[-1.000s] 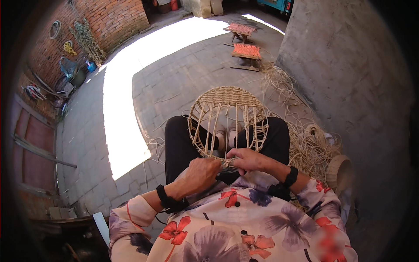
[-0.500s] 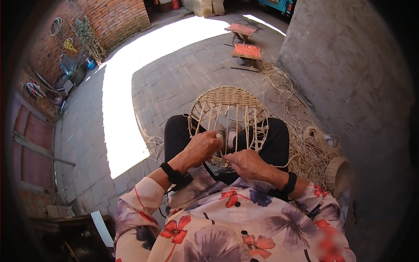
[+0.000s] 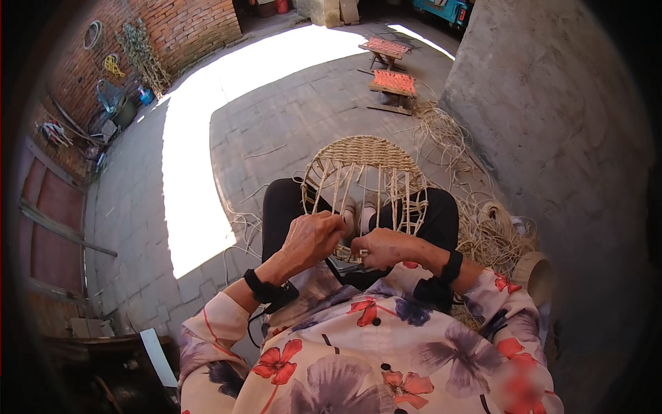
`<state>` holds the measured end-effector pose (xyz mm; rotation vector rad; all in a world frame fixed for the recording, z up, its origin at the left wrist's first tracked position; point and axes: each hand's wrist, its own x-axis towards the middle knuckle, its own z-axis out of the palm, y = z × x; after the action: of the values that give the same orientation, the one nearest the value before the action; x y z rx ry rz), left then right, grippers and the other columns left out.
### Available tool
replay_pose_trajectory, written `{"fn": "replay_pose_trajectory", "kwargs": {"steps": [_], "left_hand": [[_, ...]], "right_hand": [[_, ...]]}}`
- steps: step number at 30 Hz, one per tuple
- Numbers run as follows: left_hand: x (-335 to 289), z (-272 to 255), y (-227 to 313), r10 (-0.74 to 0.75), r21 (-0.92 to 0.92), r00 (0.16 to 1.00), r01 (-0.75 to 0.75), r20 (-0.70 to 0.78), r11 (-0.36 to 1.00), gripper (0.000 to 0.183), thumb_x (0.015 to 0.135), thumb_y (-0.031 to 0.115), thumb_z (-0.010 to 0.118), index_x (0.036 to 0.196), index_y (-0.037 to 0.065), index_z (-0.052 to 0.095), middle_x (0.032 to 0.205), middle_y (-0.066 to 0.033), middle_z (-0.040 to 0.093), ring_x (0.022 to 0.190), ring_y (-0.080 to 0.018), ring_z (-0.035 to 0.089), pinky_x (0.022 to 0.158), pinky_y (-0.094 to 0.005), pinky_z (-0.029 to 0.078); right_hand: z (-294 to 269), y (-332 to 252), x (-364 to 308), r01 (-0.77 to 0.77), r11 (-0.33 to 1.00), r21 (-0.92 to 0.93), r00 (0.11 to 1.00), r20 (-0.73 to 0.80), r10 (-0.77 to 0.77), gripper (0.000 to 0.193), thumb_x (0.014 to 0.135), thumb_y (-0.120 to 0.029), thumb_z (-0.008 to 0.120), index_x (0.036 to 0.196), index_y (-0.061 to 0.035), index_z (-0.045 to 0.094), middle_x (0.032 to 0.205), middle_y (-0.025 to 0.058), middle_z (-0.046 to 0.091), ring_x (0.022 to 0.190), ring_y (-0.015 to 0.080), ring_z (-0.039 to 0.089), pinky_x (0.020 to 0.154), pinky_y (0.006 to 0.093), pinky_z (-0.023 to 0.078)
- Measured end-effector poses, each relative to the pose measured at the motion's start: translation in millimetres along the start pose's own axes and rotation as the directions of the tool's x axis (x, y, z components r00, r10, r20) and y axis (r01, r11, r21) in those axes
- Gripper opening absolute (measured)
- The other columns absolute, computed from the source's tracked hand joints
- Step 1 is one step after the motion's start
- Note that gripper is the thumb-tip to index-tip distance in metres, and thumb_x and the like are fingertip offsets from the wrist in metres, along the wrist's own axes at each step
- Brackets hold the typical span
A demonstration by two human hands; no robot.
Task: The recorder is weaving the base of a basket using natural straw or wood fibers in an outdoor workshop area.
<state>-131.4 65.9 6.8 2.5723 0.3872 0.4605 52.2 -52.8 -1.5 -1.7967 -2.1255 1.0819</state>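
The frame [image 3: 365, 148] is woven at its far end, mostly open nearer. Left hand [image 3: 312, 238] and right hand [image 3: 387, 248] curl inward, their grip hidden.

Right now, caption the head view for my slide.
Left hand and right hand at a partly woven frame, loose cord heaped at right.

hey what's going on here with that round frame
Someone seated has the left hand and right hand close together at the near side of a round frame. Its far end is tightly woven; the rest shows open strands. What they grip is hard to tell. Loose cord lies heaped on the right.
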Motion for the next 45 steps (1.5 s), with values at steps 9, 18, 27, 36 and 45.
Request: {"fn": "replay_pose_trajectory", "kwargs": {"steps": [9, 18, 27, 36, 45], "left_hand": [[-31.1, 27.9, 12.8, 0.309, 0.148, 0.881, -0.38, 0.357, 0.913, 0.029, 0.079, 0.009, 0.062, 0.107, 0.016, 0.065, 0.078, -0.0075, 0.061, 0.072, -0.0275, 0.067, 0.057, -0.0396, 0.052], [-23.6, 35.1, 2.5, 0.475, 0.089, 0.857, -0.499, 0.2, 0.862, 0.019, 0.085, 0.01, 0.061, 0.104, 0.009, 0.061, 0.083, -0.0081, 0.061, 0.076, -0.0279, 0.067, 0.063, -0.0396, 0.053], [-12.4, 29.5, -1.2, -0.09, -0.109, 0.996, 0.088, -0.013, 0.99, 0.015, 0.084, 0.02, 0.068, 0.081, 0.006, 0.065, 0.079, -0.0129, 0.067, 0.073, -0.0334, 0.066, 0.063, -0.0433, 0.052], [9.2, 40.6, -16.7, -0.101, 0.117, 0.993, 0.093, 0.058, 0.989, 0.018, 0.079, 0.026, 0.072, 0.079, 0.01, 0.067, 0.074, -0.0092, 0.067, 0.072, -0.0306, 0.067, 0.062, -0.0417, 0.051], [8.9, 46.0, -23.0, -0.054, 0.191, 0.992, 0.031, 0.116, 0.981, 0.017, 0.078, 0.026, 0.072, 0.079, 0.01, 0.067, 0.074, -0.0085, 0.068, 0.072, -0.0302, 0.067, 0.061, -0.0418, 0.051]], "right_hand": [[-10.0, 16.0, 18.8, -0.369, 0.813, 0.45, 0.89, 0.422, 0.171, 0.032, 0.083, -0.016, 0.058, 0.113, -0.0084, 0.062, 0.058, 0.0017, 0.058, 0.043, 0.0092, 0.046, 0.04, 0.0251, 0.035], [-6.3, 20.7, 16.2, -0.35, 0.738, 0.577, 0.913, 0.385, 0.131, 0.017, 0.082, -0.013, 0.055, 0.096, -0.0086, 0.063, 0.057, 0.0, 0.055, 0.043, 0.008, 0.045, 0.038, 0.0258, 0.032], [1.9, 16.7, -7.6, -0.184, 0.714, 0.676, 0.983, 0.111, 0.148, 0.027, 0.084, -0.013, 0.057, 0.11, -0.0049, 0.062, 0.062, 0.002, 0.06, 0.05, 0.008, 0.053, 0.044, 0.0244, 0.039], [26.9, 2.3, -22.5, 0.123, 0.984, 0.129, 0.936, -0.345, -0.071, 0.032, 0.082, -0.012, 0.056, 0.113, -0.0057, 0.062, 0.07, 0.019, 0.064, 0.066, 0.0361, 0.066, 0.063, 0.0463, 0.052], [23.2, -4.3, -14.7, 0.022, 0.99, -0.137, 0.977, -0.207, -0.05, 0.041, 0.081, -0.01, 0.055, 0.121, -0.0111, 0.066, 0.073, 0.0211, 0.064, 0.069, 0.0395, 0.064, 0.067, 0.0474, 0.052]]}}
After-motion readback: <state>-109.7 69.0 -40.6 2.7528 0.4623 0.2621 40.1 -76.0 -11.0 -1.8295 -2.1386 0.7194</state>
